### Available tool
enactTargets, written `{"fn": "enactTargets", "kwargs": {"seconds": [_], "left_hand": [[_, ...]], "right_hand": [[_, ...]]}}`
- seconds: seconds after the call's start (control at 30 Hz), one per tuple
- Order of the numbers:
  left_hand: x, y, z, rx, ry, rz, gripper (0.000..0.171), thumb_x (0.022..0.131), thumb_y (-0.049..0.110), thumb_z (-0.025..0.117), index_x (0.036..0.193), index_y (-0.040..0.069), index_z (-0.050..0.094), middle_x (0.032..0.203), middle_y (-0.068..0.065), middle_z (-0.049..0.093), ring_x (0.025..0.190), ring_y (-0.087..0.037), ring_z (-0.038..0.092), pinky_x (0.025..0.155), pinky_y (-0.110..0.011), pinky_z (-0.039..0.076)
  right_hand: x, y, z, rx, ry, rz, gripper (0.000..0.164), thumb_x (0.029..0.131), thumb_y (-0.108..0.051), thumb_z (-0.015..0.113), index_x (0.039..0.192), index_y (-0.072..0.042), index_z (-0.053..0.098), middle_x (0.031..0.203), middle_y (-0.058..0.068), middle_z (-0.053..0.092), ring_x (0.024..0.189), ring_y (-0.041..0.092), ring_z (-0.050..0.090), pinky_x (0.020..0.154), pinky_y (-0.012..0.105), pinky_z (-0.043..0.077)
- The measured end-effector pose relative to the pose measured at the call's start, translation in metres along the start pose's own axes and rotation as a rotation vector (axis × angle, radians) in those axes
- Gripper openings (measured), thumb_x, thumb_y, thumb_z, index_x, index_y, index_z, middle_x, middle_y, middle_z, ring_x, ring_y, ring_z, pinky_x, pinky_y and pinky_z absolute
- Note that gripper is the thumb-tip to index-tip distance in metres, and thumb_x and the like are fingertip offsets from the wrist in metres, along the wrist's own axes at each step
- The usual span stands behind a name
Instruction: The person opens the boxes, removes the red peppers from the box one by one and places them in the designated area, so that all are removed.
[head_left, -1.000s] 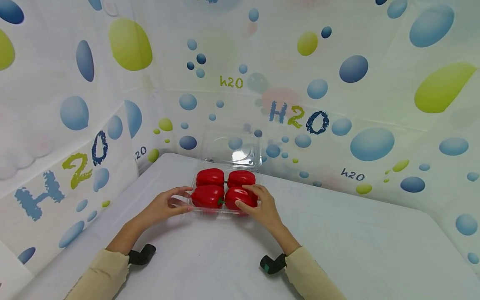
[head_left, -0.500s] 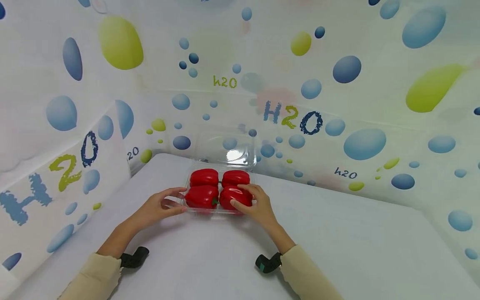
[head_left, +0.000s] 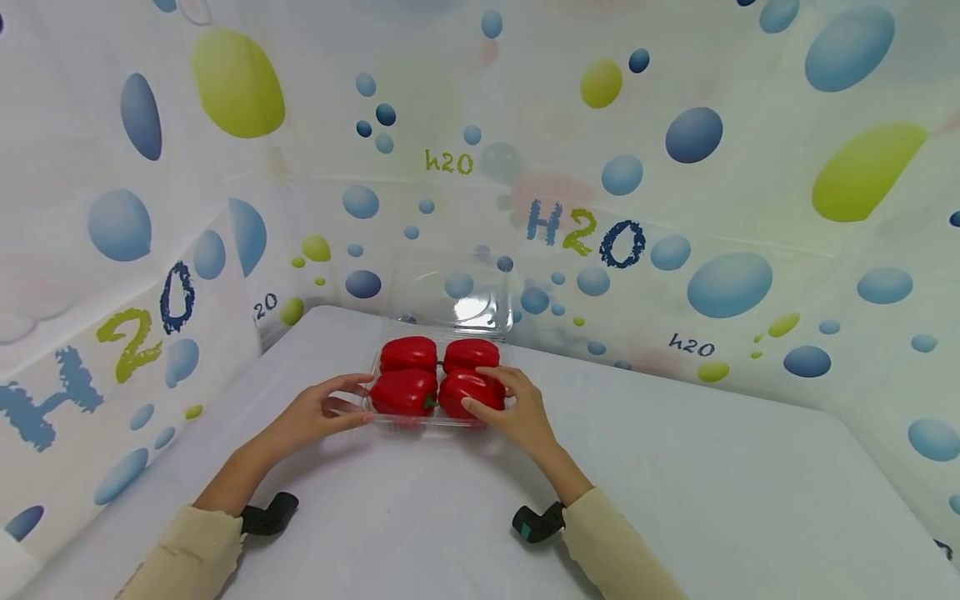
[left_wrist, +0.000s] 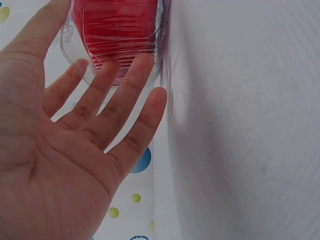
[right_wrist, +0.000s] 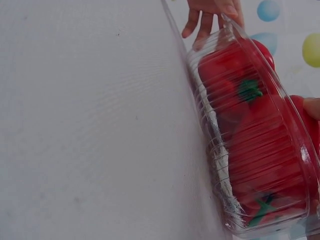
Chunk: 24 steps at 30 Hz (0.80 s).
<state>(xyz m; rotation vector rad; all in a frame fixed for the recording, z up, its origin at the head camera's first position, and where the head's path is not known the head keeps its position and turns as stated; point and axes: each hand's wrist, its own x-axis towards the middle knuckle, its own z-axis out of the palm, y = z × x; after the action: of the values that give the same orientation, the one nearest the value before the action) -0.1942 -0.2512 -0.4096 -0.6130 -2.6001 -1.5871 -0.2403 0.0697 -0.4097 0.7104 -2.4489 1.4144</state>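
Left hand (left_wrist: 75, 145) grip wide, fingertips on clamshell (left_wrist: 117, 55); head view: right hand (head_left: 517, 412) cups pepper (head_left: 471, 392).

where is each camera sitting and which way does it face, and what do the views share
Head: worn on the head, looking forward and down at the clear clamshell tray of four red bell peppers on the white table; both forearms, left hand and right hand show.
Left wrist: at the left wrist, looking along the open palm to the tray's side; straight fingers touch it.
Right wrist: at the right wrist, looking low across the table at the tray's ribbed wall; a fingertip shows.
Shared: all three show tray and peppers; the right wrist view also catches the left hand.
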Motion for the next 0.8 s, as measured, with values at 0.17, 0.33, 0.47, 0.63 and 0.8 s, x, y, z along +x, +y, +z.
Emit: {"fn": "enactTargets", "kwargs": {"seconds": [0.17, 0.33, 0.47, 0.63, 0.8], "left_hand": [[0.0002, -0.0012, 0.0006, 0.001, 0.002, 0.002, 0.058, 0.089, 0.013, 0.071, 0.139, -0.002, 0.046, 0.123, -0.027, 0.059, 0.097, -0.026, 0.068, 0.08, -0.025, 0.057], [0.0003, -0.0011, 0.001, 0.003, 0.001, -0.019, 0.06, 0.089, 0.016, 0.072, 0.14, -0.001, 0.046, 0.124, -0.027, 0.058, 0.098, -0.026, 0.068, 0.08, -0.027, 0.057], [0.0003, 0.0001, 0.0015, 0.009, 0.0, -0.017, 0.06, 0.089, 0.017, 0.071, 0.14, -0.002, 0.045, 0.124, -0.027, 0.058, 0.098, -0.026, 0.068, 0.08, -0.027, 0.057], [0.0005, -0.0009, 0.0014, 0.01, 0.002, -0.011, 0.059, 0.089, 0.015, 0.071, 0.14, -0.002, 0.045, 0.122, -0.026, 0.059, 0.098, -0.027, 0.068, 0.08, -0.026, 0.057], [0.0007, -0.0022, 0.0002, 0.004, -0.003, -0.014, 0.06, 0.089, 0.015, 0.071, 0.14, -0.002, 0.045, 0.123, -0.026, 0.058, 0.099, -0.029, 0.068, 0.08, -0.028, 0.058]], "right_hand": [[-0.0002, -0.0008, -0.0006, 0.004, 0.007, 0.002, 0.051, 0.08, -0.026, 0.078, 0.127, -0.014, 0.063, 0.129, 0.01, 0.059, 0.116, 0.027, 0.054, 0.084, 0.043, 0.055], [-0.0008, -0.0003, -0.0009, -0.001, 0.012, -0.003, 0.05, 0.08, -0.027, 0.078, 0.126, -0.015, 0.064, 0.128, 0.009, 0.059, 0.114, 0.026, 0.054, 0.082, 0.038, 0.055], [-0.0011, 0.0003, -0.0008, 0.004, 0.018, 0.001, 0.05, 0.08, -0.027, 0.078, 0.126, -0.016, 0.064, 0.129, 0.009, 0.059, 0.114, 0.026, 0.054, 0.081, 0.039, 0.055], [-0.0015, 0.0006, -0.0003, 0.018, 0.025, 0.004, 0.049, 0.08, -0.027, 0.078, 0.126, -0.016, 0.064, 0.128, 0.009, 0.059, 0.113, 0.026, 0.054, 0.081, 0.041, 0.055], [-0.0018, 0.0, 0.0, 0.027, 0.029, 0.006, 0.049, 0.08, -0.027, 0.078, 0.126, -0.016, 0.064, 0.129, 0.009, 0.059, 0.113, 0.027, 0.054, 0.081, 0.042, 0.055]]}}
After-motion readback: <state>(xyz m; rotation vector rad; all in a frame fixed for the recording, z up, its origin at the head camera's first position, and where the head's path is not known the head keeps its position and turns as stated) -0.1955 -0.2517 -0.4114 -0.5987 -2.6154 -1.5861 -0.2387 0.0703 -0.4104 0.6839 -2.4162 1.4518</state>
